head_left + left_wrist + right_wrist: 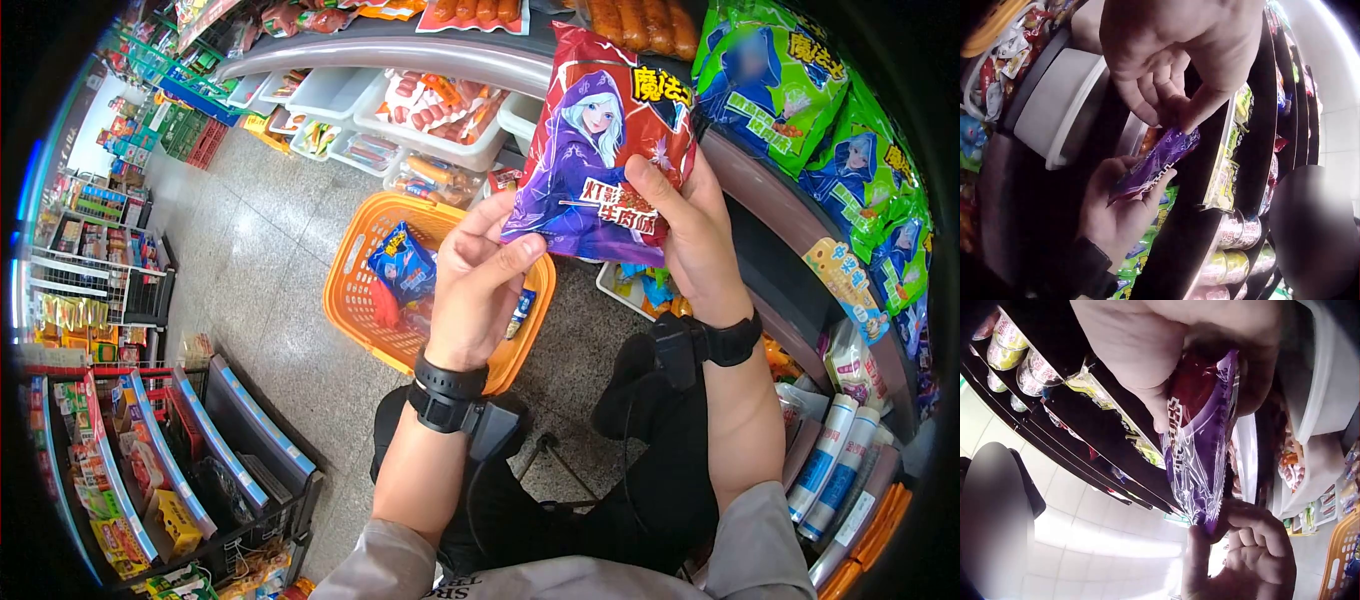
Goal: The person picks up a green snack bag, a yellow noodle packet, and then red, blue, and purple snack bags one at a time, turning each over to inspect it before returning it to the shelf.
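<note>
Both hands hold up a red and purple snack bag printed with a hooded, white-haired figure, above the edge of a shelf. My left hand pinches its lower left corner between thumb and fingers. On the opposite side, my right hand grips the bag with the thumb on the front and the fingers behind. The right wrist view shows the bag's shiny purple side between the two hands. Below the left hand stands an orange basket holding a blue snack bag and a few other packets.
Green snack bags lie along the shelf at the right, beside packs of sausages. White bins of packaged food stand beyond the basket. A black rack of goods is at the lower left. Clear-wrapped rolls sit at the lower right.
</note>
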`<action>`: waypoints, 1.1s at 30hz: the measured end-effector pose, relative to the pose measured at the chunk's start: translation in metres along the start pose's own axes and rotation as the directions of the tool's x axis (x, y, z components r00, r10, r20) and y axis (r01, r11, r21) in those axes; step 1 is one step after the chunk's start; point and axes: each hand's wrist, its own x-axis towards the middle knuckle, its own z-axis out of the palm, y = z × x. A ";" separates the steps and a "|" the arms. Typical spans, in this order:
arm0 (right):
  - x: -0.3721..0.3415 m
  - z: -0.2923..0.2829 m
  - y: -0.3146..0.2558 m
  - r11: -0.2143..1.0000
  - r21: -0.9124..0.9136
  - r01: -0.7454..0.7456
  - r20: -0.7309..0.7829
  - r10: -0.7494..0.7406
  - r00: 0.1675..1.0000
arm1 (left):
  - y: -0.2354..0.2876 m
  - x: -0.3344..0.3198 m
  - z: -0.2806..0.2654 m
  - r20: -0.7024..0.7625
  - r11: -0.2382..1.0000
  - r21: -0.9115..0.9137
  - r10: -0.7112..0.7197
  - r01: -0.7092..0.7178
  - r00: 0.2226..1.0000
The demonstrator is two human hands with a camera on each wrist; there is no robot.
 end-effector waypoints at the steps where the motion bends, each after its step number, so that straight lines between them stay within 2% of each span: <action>1: 0.000 0.001 0.002 1.000 0.012 0.012 -0.002 -0.012 1.000 | 0.000 0.000 0.002 -0.011 1.000 -0.014 0.026 -0.026 1.000; 3: -0.001 0.003 0.003 0.999 0.024 0.026 -0.005 -0.026 1.000 | 0.000 0.001 0.002 -0.010 0.998 -0.046 0.029 -0.029 1.000; 5: -0.003 0.004 0.004 0.989 -0.132 0.068 -0.017 -0.071 0.997 | -0.007 0.000 -0.004 -0.010 0.996 -0.079 0.033 -0.033 0.999; 6: -0.004 0.005 0.006 0.989 -0.133 0.069 -0.018 -0.072 0.997 | -0.019 0.000 -0.015 -0.136 0.976 0.201 0.118 -0.089 0.984; 7: -0.005 0.005 0.010 0.954 -0.266 0.138 -0.014 -0.146 0.989 | -0.023 0.000 -0.015 -0.230 0.877 0.470 0.232 -0.101 0.945; 8: -0.006 0.006 0.013 0.897 -0.394 0.200 0.002 -0.217 0.976 | -0.026 -0.001 -0.015 -0.232 0.877 0.471 0.231 -0.099 0.945; 9: -0.006 0.009 0.016 0.787 -0.539 0.300 0.032 -0.337 0.941 | -0.026 -0.003 -0.013 -0.177 0.848 0.520 0.226 -0.104 0.958; 10: -0.008 0.011 0.018 0.788 -0.537 0.301 0.034 -0.336 0.941 | -0.024 -0.003 -0.006 -0.120 0.815 0.568 0.219 -0.114 0.968; 11: -0.009 0.013 0.019 0.692 -0.635 0.344 0.109 -0.360 0.926 | -0.018 -0.005 0.004 0.050 0.715 0.667 0.237 -0.209 0.970; 12: -0.011 0.014 0.019 0.580 -0.719 0.384 0.185 -0.372 0.910 | -0.018 -0.007 0.011 0.077 0.813 0.550 0.177 -0.190 0.981; 14: -0.016 0.022 0.017 0.681 -0.616 0.397 0.273 -0.288 0.918 | -0.026 -0.010 0.015 0.037 0.933 0.320 0.160 -0.163 0.986; 16: -0.019 0.023 0.013 0.647 -0.627 0.434 0.424 -0.183 0.887 | -0.025 -0.011 0.011 0.018 0.974 0.214 0.080 -0.082 0.997; 17: -0.020 0.024 0.015 0.666 -0.596 0.449 0.453 -0.183 0.873 | -0.021 -0.010 0.010 0.008 0.970 0.237 0.057 -0.057 0.998; 18: -0.019 0.023 0.015 0.666 -0.596 0.448 0.452 -0.183 0.873 | -0.019 -0.010 0.014 -0.098 0.974 0.221 0.073 -0.049 0.993; 20: -0.013 0.018 0.014 0.694 -0.552 0.463 0.515 -0.153 0.843 | -0.012 -0.005 0.002 -0.205 0.978 0.200 -0.023 0.064 0.979; 21: -0.011 0.014 0.017 0.704 -0.543 0.457 0.450 -0.216 0.867 | -0.012 -0.003 0.003 -0.193 0.989 0.144 0.050 -0.022 0.980; 22: -0.008 0.011 0.018 0.705 -0.542 0.458 0.452 -0.214 0.866 | -0.011 -0.002 0.006 -0.257 0.990 0.135 0.062 -0.028 0.964; 23: -0.005 0.007 0.018 0.628 -0.625 0.464 0.328 -0.328 0.886 | -0.010 -0.001 0.007 -0.270 0.991 0.131 0.069 -0.035 0.960; 24: -0.004 0.005 0.019 0.550 -0.706 0.447 0.204 -0.446 0.872 | -0.009 -0.002 0.008 -0.282 0.991 0.127 0.075 -0.040 0.956; 25: -0.004 0.006 0.019 0.618 -0.683 0.389 0.149 -0.403 0.903 | -0.007 -0.002 0.008 -0.284 0.991 0.126 0.075 -0.040 0.956; 26: -0.005 0.006 0.017 0.618 -0.684 0.388 0.148 -0.403 0.903 | -0.004 -0.002 0.008 -0.214 0.997 0.071 0.032 -0.017 0.976; 27: -0.007 0.009 0.012 0.901 -0.405 0.153 0.076 -0.133 0.988 | -0.002 -0.002 0.008 -0.139 1.000 0.017 -0.009 0.011 0.990; 28: -0.008 0.010 0.008 0.986 -0.067 -0.150 0.104 0.157 0.982 | -0.001 -0.003 0.006 -0.138 1.000 0.017 -0.010 0.013 0.990; 29: -0.006 0.008 0.005 0.973 0.035 -0.229 0.195 0.218 0.956 | 0.001 -0.004 0.002 -0.112 0.999 0.034 -0.031 0.035 0.993; 33: -0.006 0.006 0.006 0.982 0.102 -0.161 0.162 0.144 0.976 | 0.003 -0.006 -0.002 -0.057 0.993 0.116 -0.008 0.015 0.998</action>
